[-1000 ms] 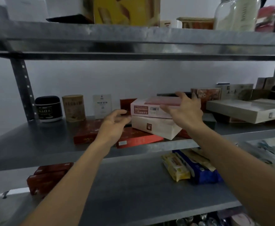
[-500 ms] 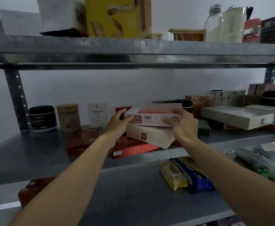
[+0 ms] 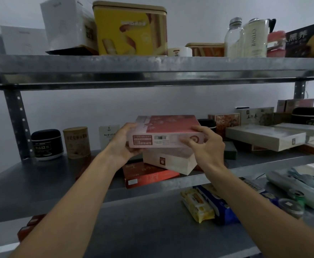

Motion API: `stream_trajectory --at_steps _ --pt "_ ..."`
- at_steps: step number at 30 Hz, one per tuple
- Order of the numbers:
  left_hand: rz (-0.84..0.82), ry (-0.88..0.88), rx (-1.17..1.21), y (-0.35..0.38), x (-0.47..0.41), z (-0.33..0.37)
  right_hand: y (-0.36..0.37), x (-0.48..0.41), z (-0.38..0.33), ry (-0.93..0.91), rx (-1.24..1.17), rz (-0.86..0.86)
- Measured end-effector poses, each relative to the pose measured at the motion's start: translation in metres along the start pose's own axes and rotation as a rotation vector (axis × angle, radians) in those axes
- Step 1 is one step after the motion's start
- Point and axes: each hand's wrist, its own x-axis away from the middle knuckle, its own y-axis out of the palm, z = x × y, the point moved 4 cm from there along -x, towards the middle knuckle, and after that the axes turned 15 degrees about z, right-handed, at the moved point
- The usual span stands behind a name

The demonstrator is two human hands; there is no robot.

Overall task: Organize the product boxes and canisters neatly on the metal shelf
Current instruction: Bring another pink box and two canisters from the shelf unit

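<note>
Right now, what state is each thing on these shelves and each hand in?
pink box: held off the stack, tilted.
left hand: gripping its left end.
right hand: gripping its right end.
cream box: lying askew on the red box.
red box: flat, overhanging the shelf edge.
black canister: upright, lidded.
tan canister: upright, closed.

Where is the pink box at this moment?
In the head view, the pink box is centre frame at the middle shelf, held by the left hand and right hand just above the cream box.
</note>
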Motion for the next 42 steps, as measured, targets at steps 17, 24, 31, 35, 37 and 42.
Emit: stream_trajectory --at_steps 17,24,31,35,37,42 --pt "-0.143 -0.033 0.249 -0.047 0.072 -0.044 0.044 0.075 -0.005 0.664 -0.583 -0.051" --pt "-0.072 -0.133 0.309 -0.073 0.082 -0.055 0.038 0.074 -0.013 0.666 -0.613 -0.194" --pt "0.102 -0.144 0.365 -0.075 0.085 -0.089 0.044 0.104 -0.011 0.632 -0.435 -0.326" --pt "0.09 -0.127 0.328 -0.08 0.089 -0.1 0.036 0.108 -0.004 0.661 -0.411 -0.277" --pt "0.094 -0.101 0.279 -0.084 0.09 -0.102 0.031 0.109 -0.002 0.646 -0.378 -0.271" --pt "0.096 -0.097 0.216 -0.088 0.09 -0.112 0.014 0.117 0.001 0.661 -0.378 -0.289"
